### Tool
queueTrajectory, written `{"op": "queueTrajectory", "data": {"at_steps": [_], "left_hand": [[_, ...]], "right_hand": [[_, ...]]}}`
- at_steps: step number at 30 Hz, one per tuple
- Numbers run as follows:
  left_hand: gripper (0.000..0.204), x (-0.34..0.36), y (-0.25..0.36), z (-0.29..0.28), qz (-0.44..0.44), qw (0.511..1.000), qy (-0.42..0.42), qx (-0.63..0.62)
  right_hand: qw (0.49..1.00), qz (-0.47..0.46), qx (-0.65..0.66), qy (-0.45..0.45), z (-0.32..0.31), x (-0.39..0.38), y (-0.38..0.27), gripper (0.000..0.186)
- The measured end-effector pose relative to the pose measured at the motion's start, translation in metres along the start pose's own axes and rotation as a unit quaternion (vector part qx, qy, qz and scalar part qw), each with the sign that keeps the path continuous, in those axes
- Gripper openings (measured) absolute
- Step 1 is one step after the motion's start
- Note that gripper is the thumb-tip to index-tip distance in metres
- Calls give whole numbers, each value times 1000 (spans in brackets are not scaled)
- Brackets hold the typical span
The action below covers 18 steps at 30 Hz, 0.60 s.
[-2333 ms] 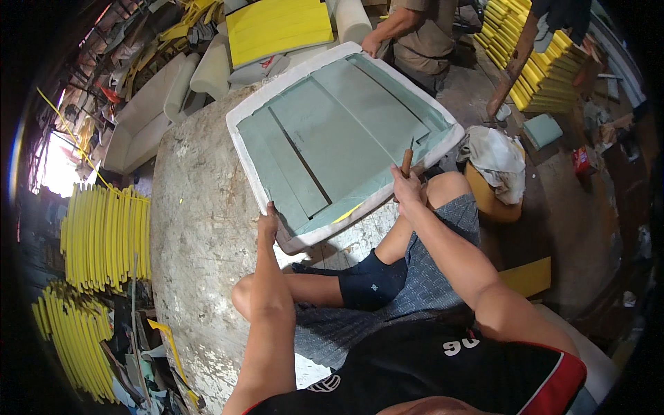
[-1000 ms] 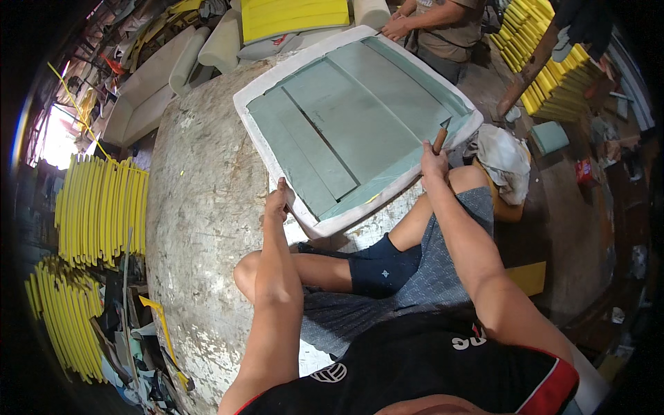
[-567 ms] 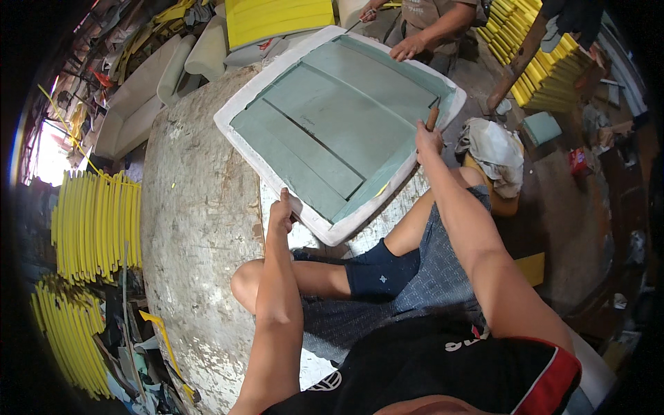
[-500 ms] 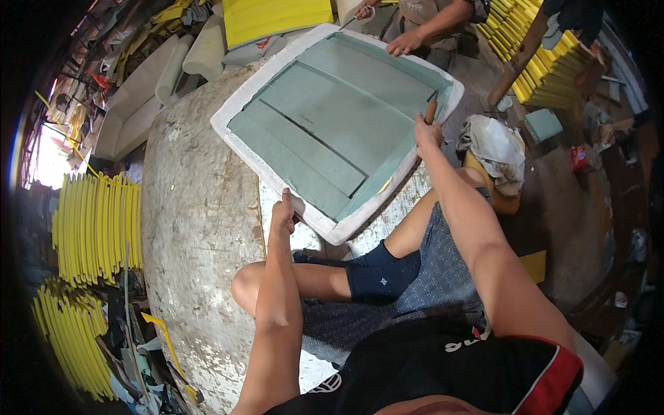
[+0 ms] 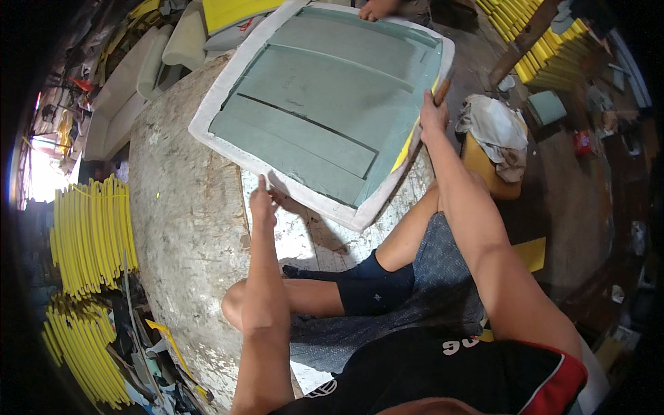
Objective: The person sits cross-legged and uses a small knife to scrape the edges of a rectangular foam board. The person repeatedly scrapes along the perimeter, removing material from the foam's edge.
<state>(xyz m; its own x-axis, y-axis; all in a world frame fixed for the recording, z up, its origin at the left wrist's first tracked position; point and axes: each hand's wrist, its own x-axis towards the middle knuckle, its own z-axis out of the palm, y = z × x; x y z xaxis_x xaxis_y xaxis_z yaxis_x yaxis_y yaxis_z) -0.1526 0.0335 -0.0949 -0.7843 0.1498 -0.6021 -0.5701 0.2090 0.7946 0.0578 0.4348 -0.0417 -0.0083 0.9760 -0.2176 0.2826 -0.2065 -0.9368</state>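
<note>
A squarish panel [image 5: 318,104] with pale green-grey backing and a white padded border is tilted above the worn table [image 5: 176,173]. My right hand [image 5: 434,111] grips its right edge along with a wooden-handled tool [image 5: 442,92]; a yellow strip [image 5: 400,157] shows along that edge below the hand. My left hand [image 5: 264,200] is just below the near-left edge, fingers apart and slightly curled, its tip at or very near the border. My legs [image 5: 321,294] are folded on the table under the panel's near side.
A co-worker's hand [image 5: 375,10] is at the far edge. Stacks of yellow pieces [image 5: 90,228] stand left, more [image 5: 550,52] at back right beside a wooden post [image 5: 512,55]. Pale sofa parts [image 5: 183,41] lie behind. A bundled cloth [image 5: 487,128] rests on a tan object at right.
The panel has moved farther away and turned counterclockwise. My right hand has risen with it. My left hand has loosened from the edge. The co-worker's hand has moved up toward the top.
</note>
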Motion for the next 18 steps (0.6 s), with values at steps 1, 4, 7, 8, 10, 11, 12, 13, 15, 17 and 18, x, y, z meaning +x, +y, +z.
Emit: {"op": "queueTrajectory", "data": {"at_steps": [1, 4, 7, 8, 10, 11, 12, 13, 15, 17, 18], "left_hand": [[65, 17, 11, -9, 10, 999, 11, -47], [69, 58, 39, -14, -43, 987, 15, -157], [62, 86, 48, 2, -34, 992, -24, -121], [60, 92, 42, -6, -18, 995, -41, -85], [53, 97, 38, -3, -8, 997, -27, -70], [50, 98, 37, -5, -3, 998, -18, -62], [46, 93, 34, 0, -5, 997, -13, -77], [46, 90, 35, 4, -8, 997, -16, -72], [44, 79, 35, 8, -15, 998, -21, -62], [42, 63, 26, 21, -28, 997, 6, -69], [41, 58, 20, 19, -32, 996, 26, -73]], "right_hand": [[1000, 16, 9, 10, -1, -13, 7, 65], [999, 47, 7, -23, 0, -58, 20, 61], [997, 24, -32, -67, 5, -71, 18, 56], [995, 12, -46, -84, 8, -76, 20, 54], [996, -5, -47, -73, 9, -68, 24, 52], [996, -13, -47, -69, 10, -66, 26, 52], [996, -29, -38, -80, 7, -61, 29, 52], [994, -46, -29, -93, 4, -56, 32, 52], [991, -64, -36, -108, 0, -43, 36, 52], [989, -68, -68, -109, -2, -21, 38, 52], [988, -71, -78, -110, 0, -20, 33, 52]]}}
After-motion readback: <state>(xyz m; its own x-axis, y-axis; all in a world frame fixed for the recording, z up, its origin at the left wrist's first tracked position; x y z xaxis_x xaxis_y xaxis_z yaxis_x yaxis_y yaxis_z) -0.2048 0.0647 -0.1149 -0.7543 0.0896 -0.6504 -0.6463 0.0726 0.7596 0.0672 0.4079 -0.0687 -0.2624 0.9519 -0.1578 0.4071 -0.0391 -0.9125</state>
